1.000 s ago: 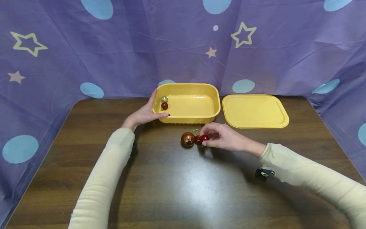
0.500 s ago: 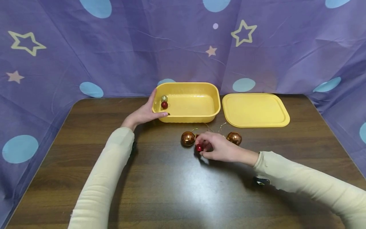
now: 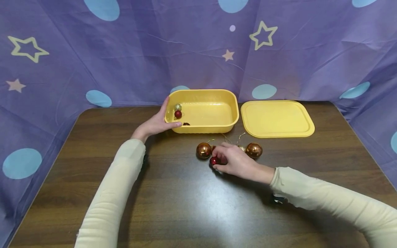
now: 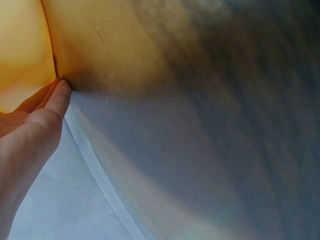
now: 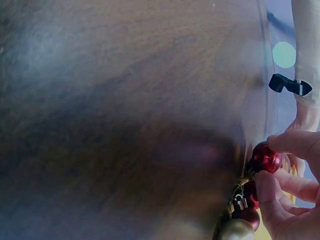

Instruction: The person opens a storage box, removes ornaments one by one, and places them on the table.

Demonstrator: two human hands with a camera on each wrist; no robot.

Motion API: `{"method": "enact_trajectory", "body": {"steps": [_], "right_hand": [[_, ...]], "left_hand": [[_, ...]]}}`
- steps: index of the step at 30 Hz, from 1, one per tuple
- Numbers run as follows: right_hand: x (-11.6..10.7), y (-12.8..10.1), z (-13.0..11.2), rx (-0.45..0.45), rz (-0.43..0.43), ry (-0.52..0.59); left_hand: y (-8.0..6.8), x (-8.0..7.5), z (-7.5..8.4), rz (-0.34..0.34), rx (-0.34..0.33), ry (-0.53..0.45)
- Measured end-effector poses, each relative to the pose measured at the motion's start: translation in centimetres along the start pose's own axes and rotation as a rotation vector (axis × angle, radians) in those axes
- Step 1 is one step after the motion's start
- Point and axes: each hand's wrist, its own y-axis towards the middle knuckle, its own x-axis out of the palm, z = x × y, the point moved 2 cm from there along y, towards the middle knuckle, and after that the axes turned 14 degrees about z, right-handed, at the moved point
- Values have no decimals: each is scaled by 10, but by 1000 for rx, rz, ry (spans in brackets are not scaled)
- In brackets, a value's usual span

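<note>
Two hands work over a dark wood table (image 3: 186, 206) w/ a purple starry cloth (image 3: 124, 51) behind. Left hand (image 3: 156, 122) grips the left end of an open yellow tub (image 3: 204, 129), thumb along the front wall, fingers over the rim; it hasn't moved in the last sec. Inside the tub at that end: a small gold bauble (image 3: 178, 107) and a small red bauble (image 3: 178, 114). Yellow lid (image 3: 277, 119) lies flat just right of the tub.

Right hand (image 3: 235, 162) sits in front of the tub, fingers curled & pinching a small red ornament (image 3: 214, 161); wrist view shows approx. two or three little red balls bunched at the fingertips, exact count unclear. A sec ago the hand was higher and covered more; since then it has drawn toward the person, baring a copper ball (image 3: 254, 150) on its right. Another copper ball (image 3: 203, 150) sits just left. So the pick looks secured, nothing carried to the tub yet.
</note>
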Motion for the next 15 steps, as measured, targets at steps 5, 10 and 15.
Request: {"method": "enact_trajectory", "body": {"steps": [5,10,15], "right_hand": [[1,0,1,1,2,-3],[3,-1,1,-12,0,3],[6,-1,1,-18,-1,10]], "left_hand": [[1,0,-1,-1,24,-15],[2,0,-2,-4,34,-6],[3,1,-3,-1,20,8]]}}
